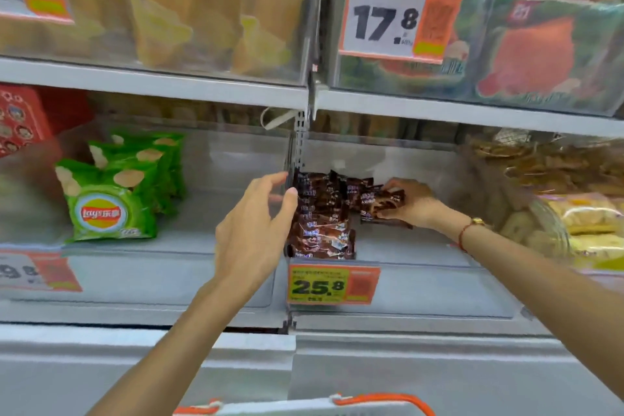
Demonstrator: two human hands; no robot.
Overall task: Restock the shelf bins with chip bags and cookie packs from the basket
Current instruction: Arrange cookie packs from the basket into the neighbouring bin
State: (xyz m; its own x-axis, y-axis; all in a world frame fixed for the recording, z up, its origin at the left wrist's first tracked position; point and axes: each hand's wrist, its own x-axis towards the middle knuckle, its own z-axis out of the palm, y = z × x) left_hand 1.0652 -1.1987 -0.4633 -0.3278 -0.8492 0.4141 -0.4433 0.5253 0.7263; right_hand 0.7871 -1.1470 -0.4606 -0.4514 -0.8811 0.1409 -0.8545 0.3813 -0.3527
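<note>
Both hands are reaching into the clear shelf bin [422, 290] on the middle shelf. Right hand [410, 201] is gripping a brown cookie pack [385, 203], fingers curled over its top and thumb under it, holding it just right of the stack of brown cookie packs [320, 216] that is sitting at the left end of that bin. Left hand [255, 230] is hovering with fingers spread and loosely bent, holding nothing, fingertips just beside the left edge of the stack near the metal upright [299, 149]; cannot tell if they are touching it. Green chip bags [118, 192] are standing in a row in the next bin [209, 267] to the left, well apart from the hands. A yellow and orange price tag [332, 284] reading 25.8 is hanging on the front of the cookie bin, and a tag [401, 15] reading 17.8 is hanging on an upper bin. The basket [381, 404] is showing only as an orange handle and rim at the bottom edge, contents not visible. A red cord bracelet [462, 236] is sitting on the right wrist. Wrapped pastries [574, 216] are filling the bin at far right, blurred.
</note>
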